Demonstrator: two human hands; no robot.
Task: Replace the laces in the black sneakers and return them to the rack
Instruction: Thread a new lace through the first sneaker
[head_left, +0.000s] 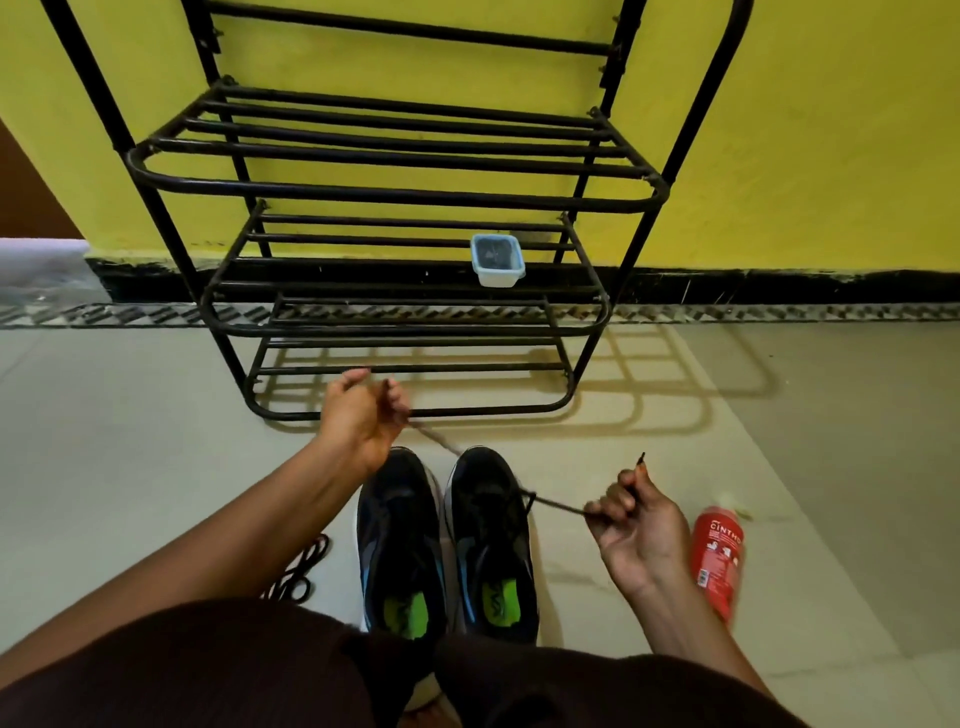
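Two black sneakers with green insoles stand side by side on the floor, the left sneaker (399, 540) and the right sneaker (491, 535), toes toward the black metal shoe rack (400, 197). A black lace (558, 505) runs through the right sneaker's front eyelets. My left hand (358, 415) grips one end, pulled up and left above the toes. My right hand (636, 525) grips the other end to the right, its tip sticking up past my fingers. A second black lace (306, 569) lies coiled on the floor left of the sneakers.
A small clear plastic container (497, 259) sits on a lower rack shelf. A red bottle (716, 556) lies on the tiled floor by my right wrist. My knees in dark cloth fill the bottom. The rack stands against a yellow wall.
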